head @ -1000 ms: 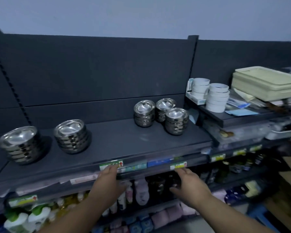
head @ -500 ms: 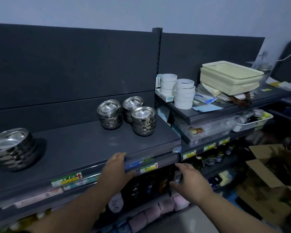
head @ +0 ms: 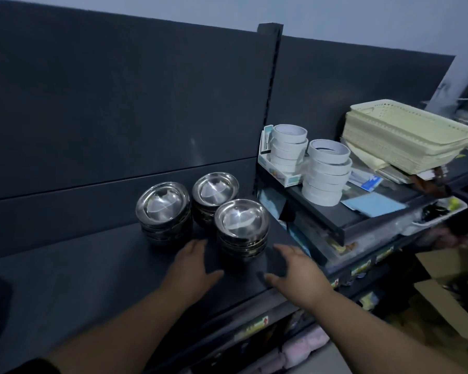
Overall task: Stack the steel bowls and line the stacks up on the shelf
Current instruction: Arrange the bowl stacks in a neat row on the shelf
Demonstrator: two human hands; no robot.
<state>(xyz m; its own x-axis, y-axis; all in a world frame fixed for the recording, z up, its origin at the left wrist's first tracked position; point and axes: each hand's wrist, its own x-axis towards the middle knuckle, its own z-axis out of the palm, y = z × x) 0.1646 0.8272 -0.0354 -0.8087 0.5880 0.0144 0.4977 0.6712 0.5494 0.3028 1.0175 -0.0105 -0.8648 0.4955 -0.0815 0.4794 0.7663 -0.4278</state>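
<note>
Steel bowls [head: 238, 220] are set in three stacks on the dark shelf [head: 92, 279]. Behind the front stack [head: 241, 238] stands a second stack [head: 215, 190] and to its left a third stack [head: 162, 209], so no line is formed yet. The left hand [head: 192, 265] is spread just left of it and the right hand [head: 295, 268] just right, fingers straight, nothing held, seemingly so it can be cupped from both sides

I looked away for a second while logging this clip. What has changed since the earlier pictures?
Both hands left the front label rail and reached forward over the dark grey shelf: the left hand and the right hand now flank the front stack of steel bowls, fingers open, holding nothing. That stack, the two rear stacks of steel bowls, the white tape rolls and the cream baskets stayed put.
</note>
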